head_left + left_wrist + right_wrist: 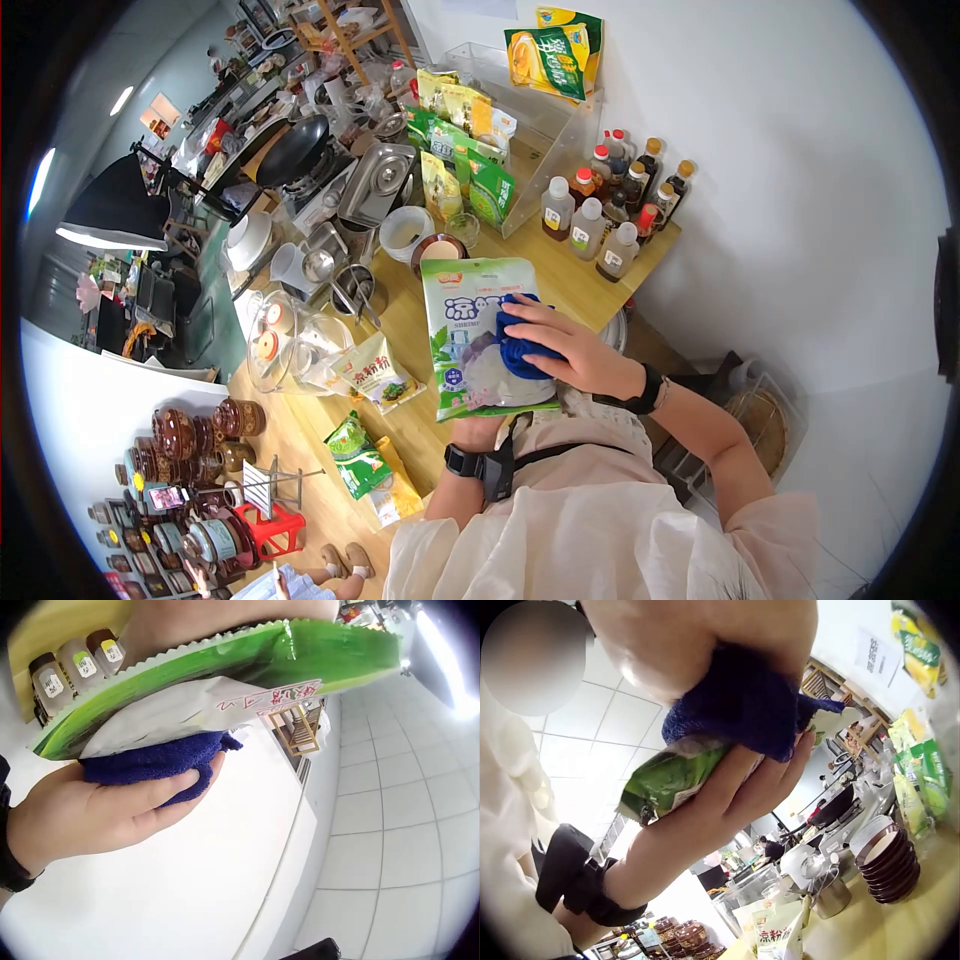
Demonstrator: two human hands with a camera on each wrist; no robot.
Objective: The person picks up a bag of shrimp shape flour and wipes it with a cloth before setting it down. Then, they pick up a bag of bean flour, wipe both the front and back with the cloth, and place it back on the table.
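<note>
A green and white food bag (478, 385) with purple print is held up in front of the person's body. My left hand (739, 791) holds it from behind and below; in the head view only the wrist and a little of the hand show under its lower edge. Against the bag's printed front, my right hand (560, 345) presses a bunched dark-blue cloth (150, 761), fingers bent over it. The left wrist view shows the cloth between the right fingers and the bag. Both wrists wear black straps.
On the wooden table (450, 345) stand sauce bottles (590, 235) at the right, packets in a clear rack (575, 150), stacked brown bowls (889, 862) and a steel pot (360, 290). A white packet (378, 372) lies left of the bag. Green and yellow packets (360, 460) lie nearer.
</note>
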